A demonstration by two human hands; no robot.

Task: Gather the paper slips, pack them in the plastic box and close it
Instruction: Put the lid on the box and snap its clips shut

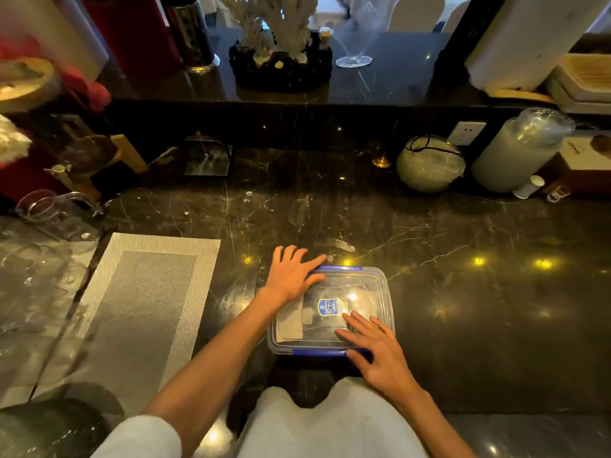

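A clear plastic box (380,292) with blue clasps sits on the dark marble counter in front of me, its lid on top. Pale paper slips (290,325) show through the lid, lying inside at the left. A blue label marks the middle of the lid. My left hand (292,272) lies flat with spread fingers on the lid's far left corner. My right hand (377,350) rests flat on the near right corner, its thumb over the near blue clasp (317,352). Neither hand grips anything.
A grey woven placemat (145,299) lies to the left. A glass pitcher (56,214) and other glassware stand at far left. Against the back wall are a round jar (429,163) and a tall cylindrical container (519,150). A raised ledge behind carries a coral ornament (281,38).
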